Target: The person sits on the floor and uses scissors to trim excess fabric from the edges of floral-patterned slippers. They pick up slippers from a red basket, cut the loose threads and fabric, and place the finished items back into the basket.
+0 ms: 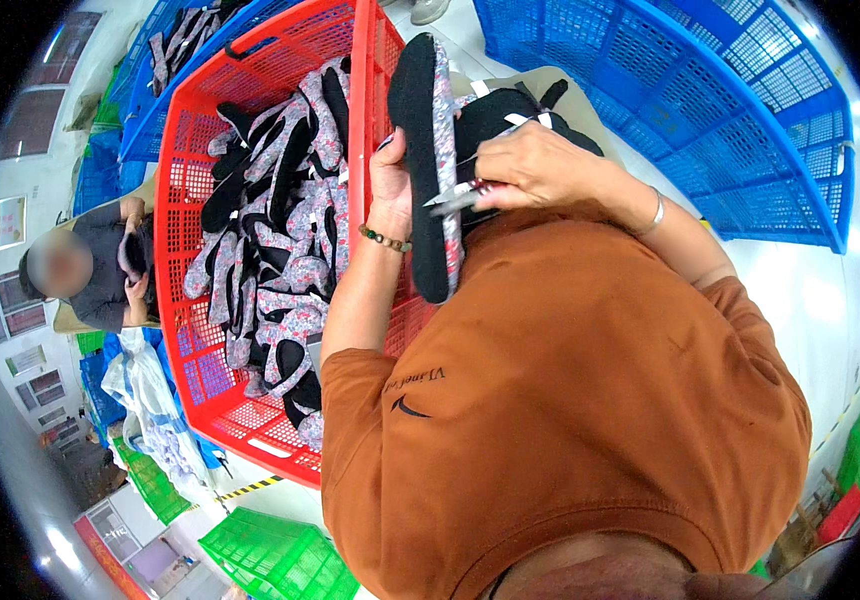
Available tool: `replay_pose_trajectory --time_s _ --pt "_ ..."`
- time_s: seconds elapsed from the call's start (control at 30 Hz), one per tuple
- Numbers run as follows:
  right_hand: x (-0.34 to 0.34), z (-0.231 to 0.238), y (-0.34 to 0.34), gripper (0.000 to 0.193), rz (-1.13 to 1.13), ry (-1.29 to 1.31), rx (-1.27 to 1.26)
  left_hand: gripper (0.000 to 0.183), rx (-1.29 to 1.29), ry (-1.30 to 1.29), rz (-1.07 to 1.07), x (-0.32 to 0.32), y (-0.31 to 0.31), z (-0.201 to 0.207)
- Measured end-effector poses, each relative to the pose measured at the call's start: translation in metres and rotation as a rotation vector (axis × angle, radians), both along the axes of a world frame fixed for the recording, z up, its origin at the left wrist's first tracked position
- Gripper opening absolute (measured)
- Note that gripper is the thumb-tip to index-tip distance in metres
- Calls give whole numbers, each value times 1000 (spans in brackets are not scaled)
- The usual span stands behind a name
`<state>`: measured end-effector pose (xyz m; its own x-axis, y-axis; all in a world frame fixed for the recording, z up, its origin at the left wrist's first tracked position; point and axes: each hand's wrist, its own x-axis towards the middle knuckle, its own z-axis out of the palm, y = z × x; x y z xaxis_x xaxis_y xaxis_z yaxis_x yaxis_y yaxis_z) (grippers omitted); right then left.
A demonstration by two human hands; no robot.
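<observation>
My left hand [390, 175], with a beaded bracelet at its wrist, grips a long slipper [426, 235] by its side and holds it upright. That slipper has a black sole and a grey and pink floral side. In my right hand [535, 165] is a small pair of scissors [455, 200], its blades lying across the slipper's floral edge. The fingers partly hide the handles. Behind my right hand, more black slippers [495, 110] with white tags rest on my lap, partly covered.
On my left stands a red plastic crate [270, 455] with many floral and black slippers [290, 230] piled inside. Large blue crates [650, 90] stand ahead and to the right. A co-worker [100, 260] sits beyond the red crate, near a white sack [150, 390]. A green crate [275, 555] is at the lower left.
</observation>
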<state>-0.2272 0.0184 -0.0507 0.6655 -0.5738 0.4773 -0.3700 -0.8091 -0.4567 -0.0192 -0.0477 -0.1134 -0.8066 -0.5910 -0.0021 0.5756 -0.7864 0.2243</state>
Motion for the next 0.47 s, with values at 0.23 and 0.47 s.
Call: replay_pose_trajectory --time_s 0.23,0.47 --pt "-32 12 -2 22 -212 -385 4 43 -1021 -970 -386 -14 19 42" --pt "-55 9 -2 30 -334 -557 -31 40 -917 -1005 -288 -12 -21 75"
